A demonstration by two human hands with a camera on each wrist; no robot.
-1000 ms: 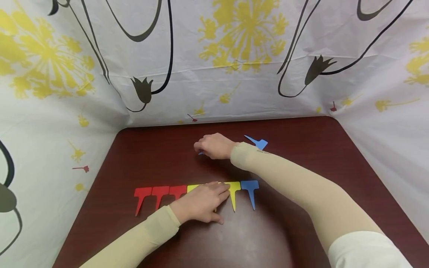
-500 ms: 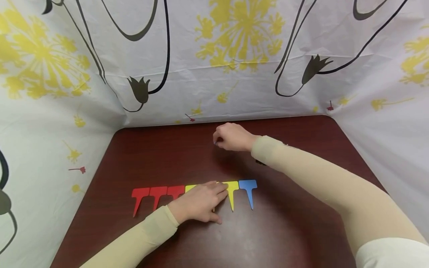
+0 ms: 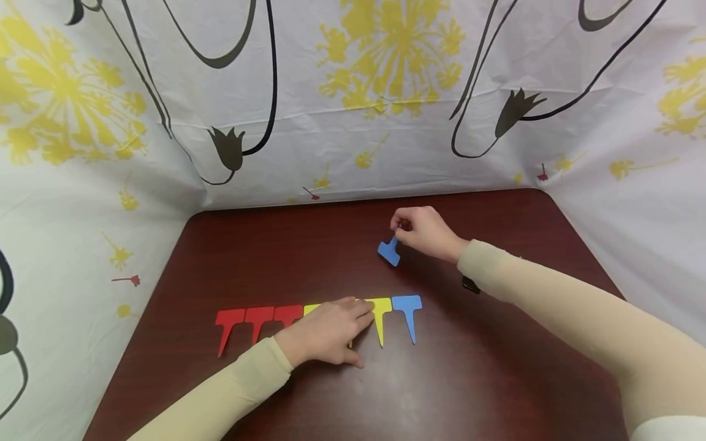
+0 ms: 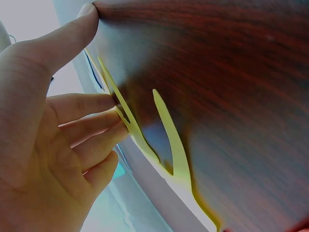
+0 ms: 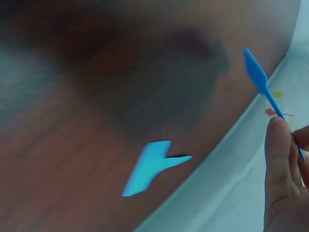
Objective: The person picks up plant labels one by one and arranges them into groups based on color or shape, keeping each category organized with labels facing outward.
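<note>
Red T-shaped plant labels (image 3: 259, 315), yellow ones (image 3: 382, 304) and one blue label (image 3: 407, 302) lie side by side in a row, stems toward the person. Over the yellow part of the row rests my left hand (image 3: 330, 331), fingers extended and touching a yellow label (image 4: 177, 162) or its neighbour, thumb out on the table. My right hand (image 3: 430, 233) pinches another blue plant label (image 3: 389, 251) by its stem, wide head hanging downward, above the far part of the table. In the right wrist view, a further blue label (image 5: 148, 169) lies on the tabletop; the right hand or arm hides it from the head view.
The dark reddish-brown table (image 3: 265, 257) has rounded far corners. A white cloth (image 3: 331, 147) with yellow and grey flower prints hangs at the back and both sides. A small dark object (image 3: 470, 284) shows under the right forearm.
My right hand has moved rightward from the middle of the far table, carrying the blue plant label, whose head now shows below the fingers. The left hand stays on the row.
</note>
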